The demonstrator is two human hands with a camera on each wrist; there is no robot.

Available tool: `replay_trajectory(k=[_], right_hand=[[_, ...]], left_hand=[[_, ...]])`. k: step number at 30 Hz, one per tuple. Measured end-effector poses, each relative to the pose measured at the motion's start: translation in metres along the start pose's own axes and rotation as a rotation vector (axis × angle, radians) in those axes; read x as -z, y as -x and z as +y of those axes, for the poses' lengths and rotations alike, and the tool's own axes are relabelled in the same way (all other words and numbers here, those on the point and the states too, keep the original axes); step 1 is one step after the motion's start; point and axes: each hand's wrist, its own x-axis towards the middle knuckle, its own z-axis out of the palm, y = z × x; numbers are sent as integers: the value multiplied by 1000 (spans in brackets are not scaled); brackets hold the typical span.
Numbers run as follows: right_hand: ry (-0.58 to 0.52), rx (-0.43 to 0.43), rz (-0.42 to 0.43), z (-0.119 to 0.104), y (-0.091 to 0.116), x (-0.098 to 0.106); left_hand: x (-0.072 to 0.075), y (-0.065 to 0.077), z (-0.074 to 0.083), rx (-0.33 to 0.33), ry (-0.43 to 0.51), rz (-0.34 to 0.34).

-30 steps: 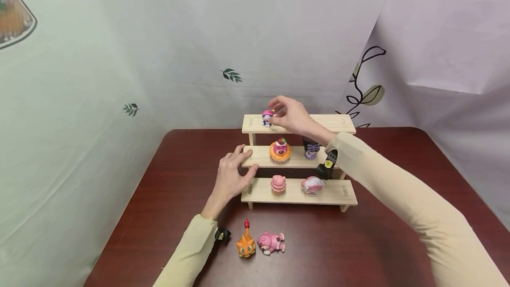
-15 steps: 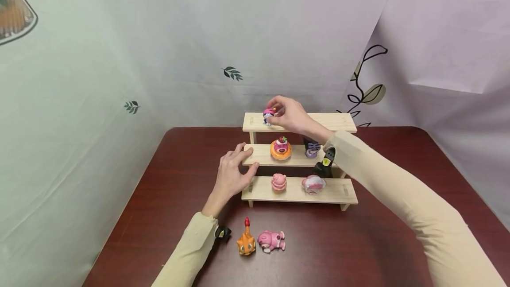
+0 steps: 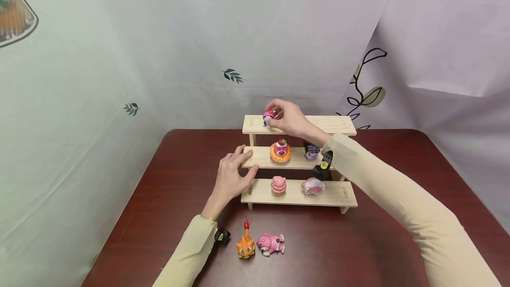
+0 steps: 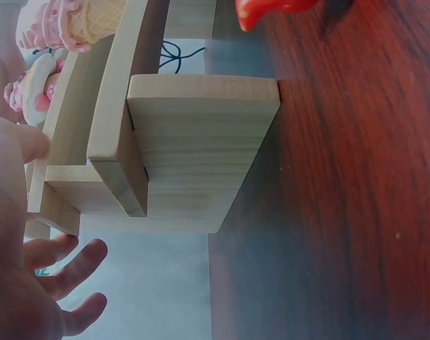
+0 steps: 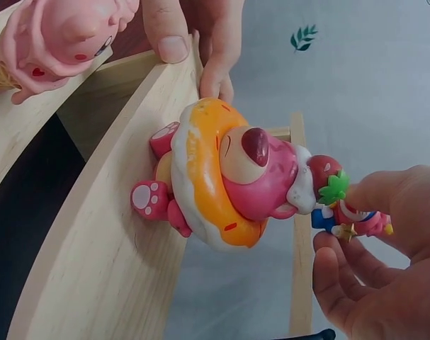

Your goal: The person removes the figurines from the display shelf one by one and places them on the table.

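Note:
My right hand (image 3: 292,121) pinches a small figurine with a pink hat (image 3: 268,118) at the left end of the top shelf of a three-tier wooden display stand (image 3: 334,124). Thumb and fingers sit on either side of it in the right wrist view. My left hand (image 3: 230,175) grips the left end of the middle shelf, its thumb (image 5: 173,48) on the front edge. On that shelf stand a pink bear figurine in an orange doughnut ring (image 5: 261,173) and a dark purple figurine (image 3: 312,150), partly hidden by the right wrist's camera.
A pink ice-cream-cone figurine (image 3: 278,185) and a pink-and-white figurine (image 3: 313,187) stand on the bottom shelf. In front, an orange figurine with a red-tipped tail (image 3: 245,247) and a pink bear figurine (image 3: 271,243) lie on the dark red table (image 3: 338,251). Patterned cloth hangs behind.
My right hand has shifted slightly left, its fingers now closer around the pink-hatted figurine. My left hand keeps its place on the middle shelf's end.

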Motion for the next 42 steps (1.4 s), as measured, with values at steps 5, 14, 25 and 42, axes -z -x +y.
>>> replay_trajectory(k=[5, 14, 25, 42], right_hand=[[-6, 4, 2, -1, 1, 1], [-31, 8, -1, -5, 4, 7], [-14, 23, -11, -8, 15, 17], [-6, 79, -8, -13, 39, 29]], left_hand=[[0, 0, 0, -15, 2, 15], [-1, 1, -1, -12, -6, 12], [1, 0, 0, 7, -5, -7], [1, 1, 1, 16, 2, -8]])
